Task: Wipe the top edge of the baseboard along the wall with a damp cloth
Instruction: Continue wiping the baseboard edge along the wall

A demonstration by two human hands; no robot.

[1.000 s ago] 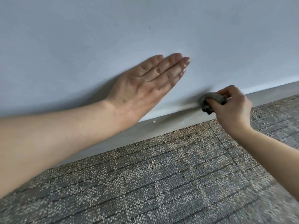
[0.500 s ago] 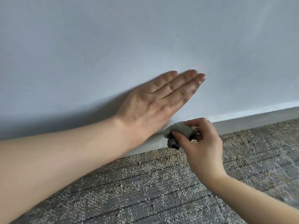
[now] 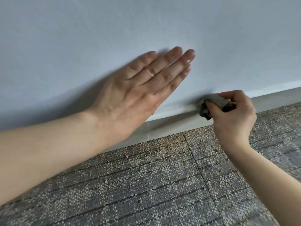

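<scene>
**Head view.** I am laying my left hand (image 3: 130, 95) flat against the pale wall (image 3: 146, 22), fingers straight and held together, with nothing in its hold. From this angle its heel is covering part of the baseboard (image 3: 179, 126).

I am gripping the cloth (image 3: 216, 101) in my right hand (image 3: 232, 118), with thumb and curled fingers closing round the grey, bunched wad. The cloth is touching the top edge of the baseboard, where board meets wall. It is lying to the right of my left hand and apart from it.

The baseboard is running aslant from lower left to upper right. A thin vertical seam (image 3: 147, 129) is showing just beside my left wrist. Below, speckled grey carpet tiles (image 3: 146, 185) are butting against the board, and brownish crumbs (image 3: 162, 144) are lying along the strip nearest it.
</scene>
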